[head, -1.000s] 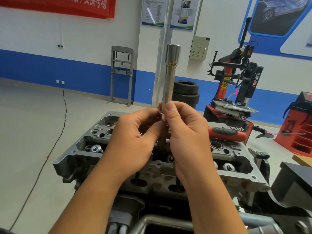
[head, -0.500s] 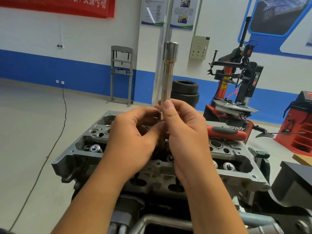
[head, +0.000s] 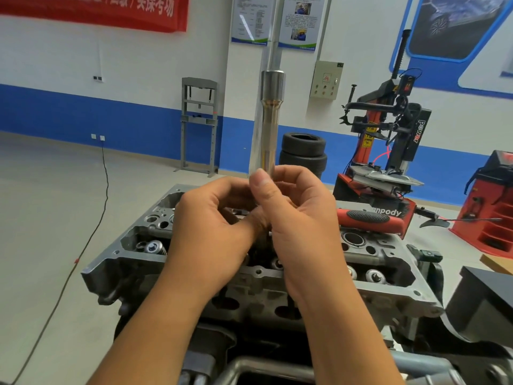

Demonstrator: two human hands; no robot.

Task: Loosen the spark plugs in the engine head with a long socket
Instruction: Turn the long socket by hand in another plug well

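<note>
Ahead of me the white wall (head: 138, 56) carries a blue band and a red banner (head: 94, 9). A grey press frame (head: 198, 126), stacked tyres (head: 304, 154) and a red tyre changer (head: 388, 151) stand on the pale floor (head: 50, 204).

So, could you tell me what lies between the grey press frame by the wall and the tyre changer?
In the head view, a stack of tyres sits between the press frame and the tyre changer, with the upright long socket crossing in front.

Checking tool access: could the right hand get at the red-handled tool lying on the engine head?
Probably yes: the red-handled tool lies uncovered just beside the right hand, nothing between them. But that hand now grips the long socket and would need to let go.
</note>
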